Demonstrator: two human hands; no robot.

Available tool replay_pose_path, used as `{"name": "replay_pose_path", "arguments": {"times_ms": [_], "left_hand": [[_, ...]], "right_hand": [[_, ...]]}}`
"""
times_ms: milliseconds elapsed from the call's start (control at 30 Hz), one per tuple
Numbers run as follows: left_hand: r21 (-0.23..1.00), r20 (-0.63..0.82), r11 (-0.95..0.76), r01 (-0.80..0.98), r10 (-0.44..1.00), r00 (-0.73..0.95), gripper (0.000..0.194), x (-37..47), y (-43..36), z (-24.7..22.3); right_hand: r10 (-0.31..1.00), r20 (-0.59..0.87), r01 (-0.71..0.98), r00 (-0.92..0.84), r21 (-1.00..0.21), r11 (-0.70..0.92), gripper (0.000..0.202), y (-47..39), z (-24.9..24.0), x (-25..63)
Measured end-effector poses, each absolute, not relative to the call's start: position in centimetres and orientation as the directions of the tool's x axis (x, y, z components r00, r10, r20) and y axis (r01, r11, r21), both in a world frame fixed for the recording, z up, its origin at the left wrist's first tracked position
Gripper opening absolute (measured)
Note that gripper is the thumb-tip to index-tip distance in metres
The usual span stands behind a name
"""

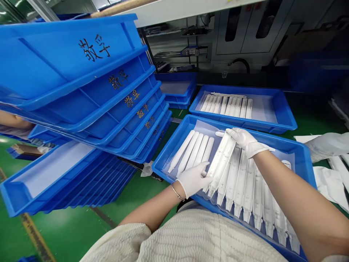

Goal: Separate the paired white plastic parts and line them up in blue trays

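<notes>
Cream clothing fronts slender white pieces with toothed ends.

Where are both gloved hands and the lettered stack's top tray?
Left gloved hand (192,179), head view: glove back.
Right gloved hand (245,140), head view: glove back.
Top tray (64,56), head view: outer side wall.

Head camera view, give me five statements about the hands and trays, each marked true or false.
1. The right hand touches white tubes in the near tray. True.
2. The near tray is red. False: it is blue.
3. A bracelet circles the wrist of the left hand. True.
4. Both hands are bare. False: both wear white gloves.
5. A tall tray stack stands left of the near tray. True.
</notes>
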State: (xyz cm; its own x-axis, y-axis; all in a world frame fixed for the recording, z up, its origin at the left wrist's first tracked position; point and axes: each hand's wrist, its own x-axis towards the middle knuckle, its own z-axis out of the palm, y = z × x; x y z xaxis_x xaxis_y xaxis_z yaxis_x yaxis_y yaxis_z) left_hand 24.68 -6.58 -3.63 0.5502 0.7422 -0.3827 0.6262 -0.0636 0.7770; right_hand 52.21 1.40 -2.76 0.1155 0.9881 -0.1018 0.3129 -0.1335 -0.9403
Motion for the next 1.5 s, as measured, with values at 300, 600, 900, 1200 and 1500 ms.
{"name": "replay_pose_path", "arguments": {"times_ms": [300, 600, 900, 1200, 1500], "left_hand": [[0.726, -0.392, -0.093, 0.682, 0.758, 0.521, 0.046, 23.6, -6.2, -4.1], [0.727, -0.349, -0.202, 0.656, 0.714, 0.607, 0.042, 23.8, -6.6, -4.5], [0.833, -0.224, -0.139, 0.536, 0.8, 0.556, 0.035, 23.7, -6.4, -4.8], [0.943, -0.107, -0.018, 0.334, 0.93, 0.352, 0.024, 23.3, -6.5, -5.4], [0.978, -0.012, -0.017, 0.207, 0.99, 0.137, 0.037, 23.3, -5.7, -6.6]], "right_hand": [[0.993, -0.117, 0.639, 0.036, -0.761, -0.113, 0.042, 3.9, -8.9, 51.8], [0.993, -0.093, 0.915, 0.078, -0.389, -0.108, 0.046, 3.8, -8.4, 53.1], [0.974, -0.223, 0.97, -0.034, -0.24, -0.021, 0.039, 7.3, -7.9, 46.6], [0.939, -0.334, 0.949, 0.081, -0.263, -0.175, 0.046, 9.6, -7.0, 44.1], [0.986, -0.157, 0.691, -0.049, -0.718, -0.08, 0.046, 4.9, -0.8, 45.5]]}}
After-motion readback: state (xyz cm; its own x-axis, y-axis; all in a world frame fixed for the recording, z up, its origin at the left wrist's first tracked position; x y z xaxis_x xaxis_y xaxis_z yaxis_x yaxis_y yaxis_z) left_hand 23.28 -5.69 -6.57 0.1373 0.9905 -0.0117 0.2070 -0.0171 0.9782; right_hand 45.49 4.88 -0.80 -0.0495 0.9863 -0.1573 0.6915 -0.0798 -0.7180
